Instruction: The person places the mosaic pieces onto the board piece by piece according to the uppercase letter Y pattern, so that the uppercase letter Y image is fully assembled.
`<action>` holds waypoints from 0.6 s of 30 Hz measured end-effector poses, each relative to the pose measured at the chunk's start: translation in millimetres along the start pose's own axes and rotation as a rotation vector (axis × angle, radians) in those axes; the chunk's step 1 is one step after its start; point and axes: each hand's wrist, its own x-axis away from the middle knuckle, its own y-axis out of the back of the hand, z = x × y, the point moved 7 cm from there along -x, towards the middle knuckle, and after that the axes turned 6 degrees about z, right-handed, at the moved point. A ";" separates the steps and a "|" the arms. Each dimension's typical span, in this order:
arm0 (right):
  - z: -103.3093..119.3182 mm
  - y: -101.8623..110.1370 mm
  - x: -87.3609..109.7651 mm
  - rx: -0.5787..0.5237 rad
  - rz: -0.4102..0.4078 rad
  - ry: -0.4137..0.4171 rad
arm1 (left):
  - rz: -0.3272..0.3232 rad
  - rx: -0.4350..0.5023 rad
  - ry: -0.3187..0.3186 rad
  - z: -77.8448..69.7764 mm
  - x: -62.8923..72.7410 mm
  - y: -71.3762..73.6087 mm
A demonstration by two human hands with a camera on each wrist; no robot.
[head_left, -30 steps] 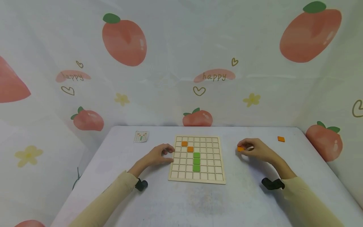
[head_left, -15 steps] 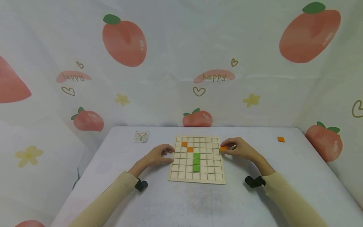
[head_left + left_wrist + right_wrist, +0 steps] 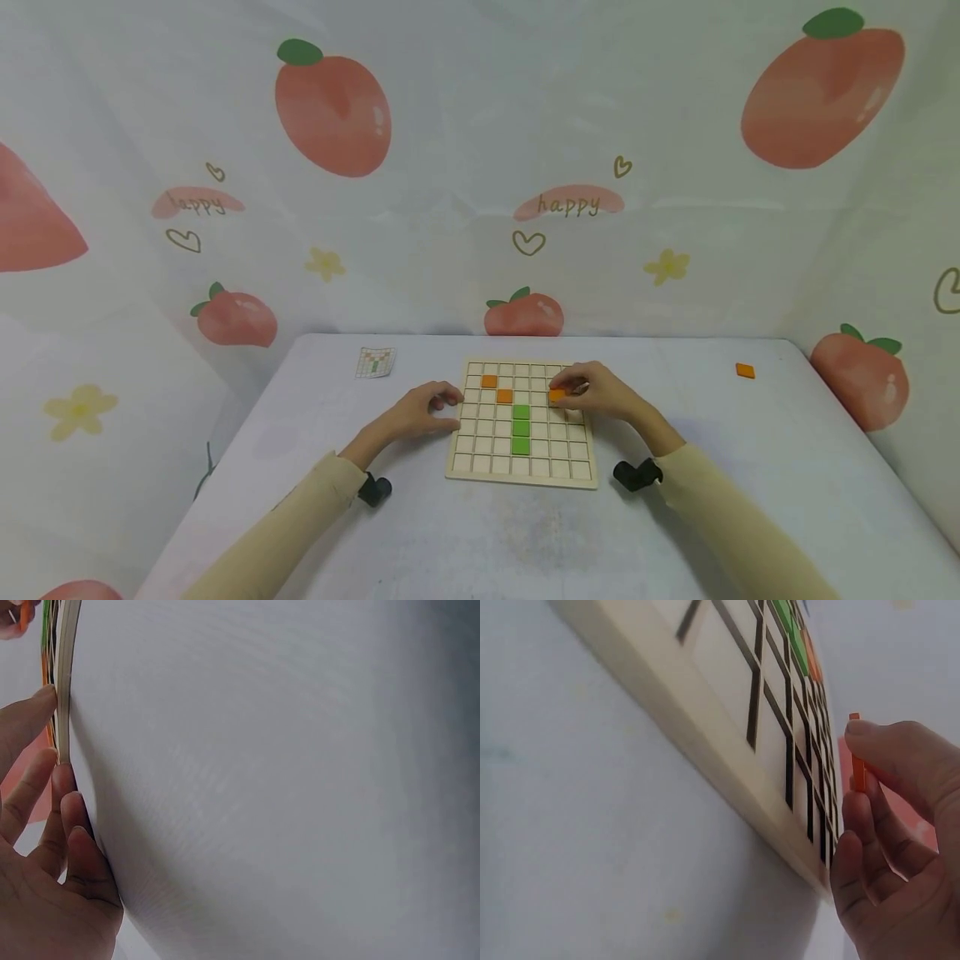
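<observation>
A wooden grid board [image 3: 502, 479] lies flat at the middle of the table. Set in its cells are several tiles: an orange tile [image 3: 489, 381], a second orange tile [image 3: 505, 396] diagonal to it, and a column of green tiles [image 3: 521, 428]. Above the board's right half, my right hand [image 3: 603, 392] pinches an orange square tile [image 3: 859, 765] between thumb and fingers. The right wrist view shows that tile on edge, apart from the board. My left hand [image 3: 420, 410] rests its thumb and fingertips [image 3: 46, 694] against the board's left edge, fingers loosely bent.
A small pattern card [image 3: 375, 362] with a printed coloured grid lies at the table's back left. Another orange tile [image 3: 745, 371] lies alone at the back right. A printed cloth [image 3: 450, 167] hangs behind the table [image 3: 480, 542].
My right hand has carried the orange tile leftward from the bare table to over the board's right half. My left hand stays at the board's edge.
</observation>
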 end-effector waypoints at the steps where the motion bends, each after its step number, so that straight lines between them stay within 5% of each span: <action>1: 1.8 -0.9 -2.3 0.007 0.000 -0.002 | -0.001 -0.002 0.002 0.2 0.1 0.0; 18: 3.8 -18.9 -29.4 0.107 0.069 -0.099 | 0.007 0.001 0.007 -0.2 0.2 0.6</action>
